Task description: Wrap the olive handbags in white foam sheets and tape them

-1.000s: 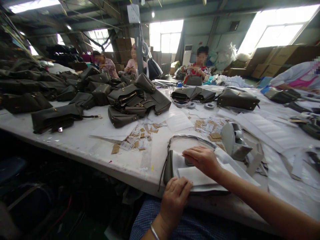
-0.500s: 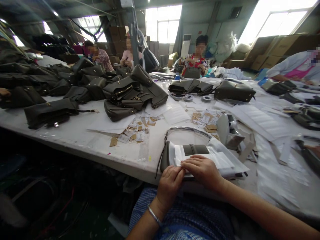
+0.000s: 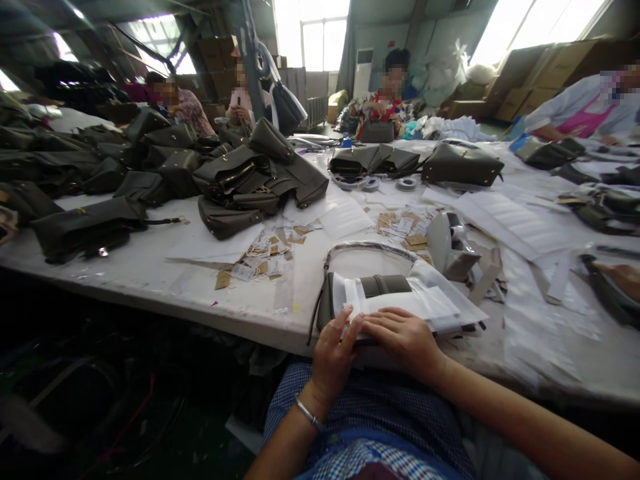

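Note:
In front of me at the table edge lies a dark grey handbag [image 3: 326, 301], its handle [image 3: 370, 245] arching up behind it in clear wrap. White wrapping paper [image 3: 430, 303] covers most of its front, leaving a grey strap band [image 3: 386, 285] bare. My right hand [image 3: 404, 337] rests flat on the paper's near edge, fingers stretched leftward. At the bag's lower left, my left hand [image 3: 336, 343] touches the paper, its index finger raised apart from the others. A silver bangle [image 3: 309, 413] circles my left wrist. The bag's underside is hidden by my hands.
Piled grey handbags [image 3: 260, 177] fill the left of the table. Loose paper tags [image 3: 263, 260] lie left of my bag, more tags [image 3: 403, 223] behind it. A tape dispenser [image 3: 450, 247] stands right, beside white sheets [image 3: 515, 223]. Several people sit across the table.
My left fingers, pressed together at the paper edge before, have spread, with the index finger lifted. My right hand stays on the paper. The view has tilted down slightly.

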The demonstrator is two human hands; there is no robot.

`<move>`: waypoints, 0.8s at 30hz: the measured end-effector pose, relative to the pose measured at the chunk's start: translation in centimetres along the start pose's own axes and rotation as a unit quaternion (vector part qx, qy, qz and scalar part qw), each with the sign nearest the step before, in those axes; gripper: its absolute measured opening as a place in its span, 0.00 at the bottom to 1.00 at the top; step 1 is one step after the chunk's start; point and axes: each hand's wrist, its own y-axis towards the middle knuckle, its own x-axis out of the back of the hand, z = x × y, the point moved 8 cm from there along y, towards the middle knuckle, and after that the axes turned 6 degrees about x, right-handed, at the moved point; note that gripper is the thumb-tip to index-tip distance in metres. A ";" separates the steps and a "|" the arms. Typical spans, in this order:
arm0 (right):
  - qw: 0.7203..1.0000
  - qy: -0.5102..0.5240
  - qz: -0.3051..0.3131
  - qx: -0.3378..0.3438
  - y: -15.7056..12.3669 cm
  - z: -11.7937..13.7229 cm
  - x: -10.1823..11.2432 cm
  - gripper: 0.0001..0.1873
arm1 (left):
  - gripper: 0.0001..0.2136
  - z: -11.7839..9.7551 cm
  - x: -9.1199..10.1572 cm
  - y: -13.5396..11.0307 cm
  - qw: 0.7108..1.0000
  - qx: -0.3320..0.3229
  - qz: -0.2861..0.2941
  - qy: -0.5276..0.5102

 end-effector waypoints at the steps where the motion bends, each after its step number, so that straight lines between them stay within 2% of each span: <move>1: 1.000 0.000 0.000 -0.001 0.1 0.1 -0.1 0.12 | 0.23 -0.1 -0.1 0.0 1.000 -0.006 0.008 -0.003; 6: 0.998 0.046 -0.030 -0.024 -0.2 -0.1 0.1 0.13 | 0.25 -0.1 -0.3 0.3 0.999 -0.001 0.039 -0.014; 10: 0.988 0.048 -0.067 -0.128 -1.6 -2.0 0.8 0.15 | 0.25 -0.1 -0.5 0.3 0.998 0.004 0.061 -0.005; 12: 0.985 0.038 -0.049 -0.159 -2.0 -2.6 0.7 0.16 | 0.25 -0.1 -0.6 0.2 0.998 0.002 0.064 -0.005; 19: 0.985 0.052 0.078 -0.142 -0.1 -4.0 -0.8 0.17 | 0.27 0.4 -0.8 -0.1 0.998 0.018 0.054 0.004; 24: 0.981 0.058 0.102 -0.155 1.5 -6.3 -1.0 0.16 | 0.27 0.2 -0.6 0.0 0.999 0.012 0.040 0.012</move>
